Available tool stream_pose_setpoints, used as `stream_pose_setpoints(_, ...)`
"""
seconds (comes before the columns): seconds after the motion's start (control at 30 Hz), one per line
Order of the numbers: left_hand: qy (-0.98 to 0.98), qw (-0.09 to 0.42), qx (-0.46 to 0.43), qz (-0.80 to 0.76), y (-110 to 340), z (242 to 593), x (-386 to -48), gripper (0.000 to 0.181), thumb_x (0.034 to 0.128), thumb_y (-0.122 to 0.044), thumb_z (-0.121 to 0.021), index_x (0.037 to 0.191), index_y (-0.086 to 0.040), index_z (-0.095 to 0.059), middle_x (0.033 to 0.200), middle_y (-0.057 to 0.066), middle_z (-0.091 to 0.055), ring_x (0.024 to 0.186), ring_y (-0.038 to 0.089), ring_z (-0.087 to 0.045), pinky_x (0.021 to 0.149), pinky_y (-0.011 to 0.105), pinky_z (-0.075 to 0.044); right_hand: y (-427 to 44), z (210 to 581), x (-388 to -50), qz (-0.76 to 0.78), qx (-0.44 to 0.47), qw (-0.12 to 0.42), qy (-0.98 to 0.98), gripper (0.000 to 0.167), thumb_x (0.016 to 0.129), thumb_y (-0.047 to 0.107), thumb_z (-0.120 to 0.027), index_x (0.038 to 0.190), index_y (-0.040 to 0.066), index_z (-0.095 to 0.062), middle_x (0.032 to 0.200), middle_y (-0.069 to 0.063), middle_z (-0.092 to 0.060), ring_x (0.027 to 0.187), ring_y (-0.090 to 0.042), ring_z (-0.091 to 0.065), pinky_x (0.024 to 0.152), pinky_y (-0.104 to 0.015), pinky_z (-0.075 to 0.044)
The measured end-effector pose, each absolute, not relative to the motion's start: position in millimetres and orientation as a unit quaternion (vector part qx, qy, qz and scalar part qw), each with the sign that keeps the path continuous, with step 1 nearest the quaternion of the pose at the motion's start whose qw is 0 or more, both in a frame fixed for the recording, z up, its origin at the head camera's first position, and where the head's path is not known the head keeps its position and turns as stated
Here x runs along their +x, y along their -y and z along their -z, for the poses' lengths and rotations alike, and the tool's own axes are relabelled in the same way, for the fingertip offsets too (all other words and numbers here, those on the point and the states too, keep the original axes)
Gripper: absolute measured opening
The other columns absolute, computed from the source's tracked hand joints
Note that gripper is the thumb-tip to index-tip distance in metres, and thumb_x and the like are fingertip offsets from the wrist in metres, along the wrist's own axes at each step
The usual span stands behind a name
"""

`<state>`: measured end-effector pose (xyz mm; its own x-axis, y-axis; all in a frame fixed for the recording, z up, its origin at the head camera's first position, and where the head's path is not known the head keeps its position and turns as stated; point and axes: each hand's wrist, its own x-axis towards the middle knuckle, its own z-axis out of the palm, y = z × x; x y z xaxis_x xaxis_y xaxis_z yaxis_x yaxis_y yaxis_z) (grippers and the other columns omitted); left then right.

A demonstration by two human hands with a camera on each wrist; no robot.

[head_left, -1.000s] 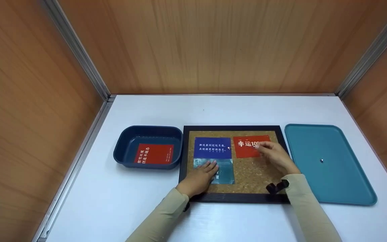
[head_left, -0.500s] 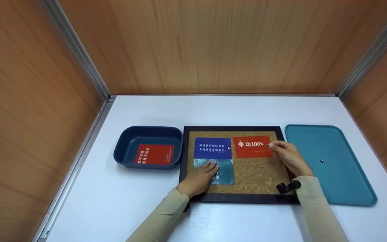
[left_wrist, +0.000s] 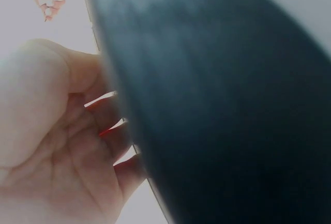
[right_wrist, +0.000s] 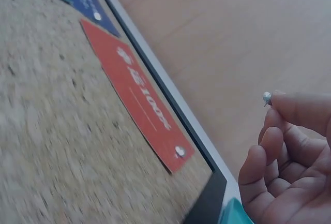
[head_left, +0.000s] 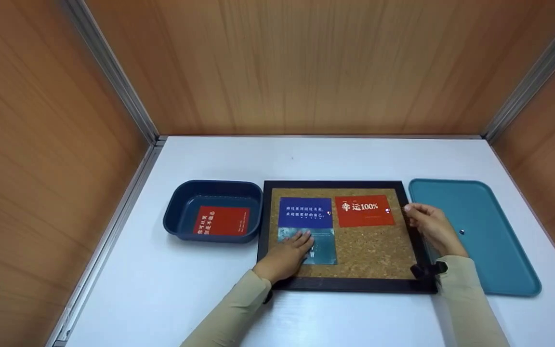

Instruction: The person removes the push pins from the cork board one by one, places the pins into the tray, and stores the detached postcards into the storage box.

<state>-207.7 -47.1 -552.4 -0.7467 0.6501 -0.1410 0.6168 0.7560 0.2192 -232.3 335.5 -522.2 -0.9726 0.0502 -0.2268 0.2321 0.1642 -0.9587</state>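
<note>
In the last half second the person's right hand (head_left: 432, 230) has slid off the 3 o'clock edge of the thin red rectangular card (head_left: 362, 218) and is now at the 3 o'clock side of the black-framed cork board (head_left: 374, 253), thumb and finger pinching a small silver round-headed pin (right_wrist: 267, 97). This leaves another silver pin, the card's own pin (head_left: 387, 210), in plain sight near that edge, so the card appears to stay put without that hand, while the pinched one is off the cork. The left hand (head_left: 284, 256) has not shifted: its fingers lie extended on the glossy teal card (head_left: 325, 246), toward 8 o'clock on the board. The red card sits toward 1 o'clock, slightly askew, its whole face visible, white Chinese characters and "100%" across it; whether its corners lie tight to the cork is hard to tell. Toward 10 o'clock is a deep blue rectangular card (head_left: 305, 217), pinned by its 3 o'clock edge. Outside the board, a flat teal tray (head_left: 494, 250) at 3 o'clock carries a loose silver pin (head_left: 461, 232).
</note>
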Motion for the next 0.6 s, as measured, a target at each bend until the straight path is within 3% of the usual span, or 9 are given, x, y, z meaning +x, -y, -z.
stream_pose_setpoints(0.33, -0.932, 0.109, 0.336, -0.085, 47.3, 551.8, -207.8, 0.047, 0.105, -0.025, -0.038, 0.151, -0.016, -0.033, 0.157, 0.002, -0.029, 0.145, 0.021, -0.027, 0.116, 0.042, -0.031, -361.3, 520.8, -223.3, 0.626, 0.107, 0.058, -0.77, 0.036, 0.093, 0.037, -0.062, 0.112, 0.007, -0.062, 0.089, 0.011, -0.059, 0.078, -0.007, -0.052, 0.076, -0.022, -0.05)
stream_pose_setpoints(0.6, -0.932, 0.106, 0.335, -0.087, 47.3, 550.4, -207.5, 0.046, 0.1049, -0.024, -0.038, 0.15, -0.015, -0.034, 0.157, 0.003, -0.029, 0.145, 0.022, -0.028, 0.116, 0.043, -0.031, -377.8, 520.1, -216.5, 0.64, 0.115, 0.052, -0.758, 0.019, 0.093, 0.035, -0.062, 0.103, 0.02, -0.067, 0.088, 0.014, -0.059, 0.077, -0.007, -0.051, 0.073, -0.021, -0.049)
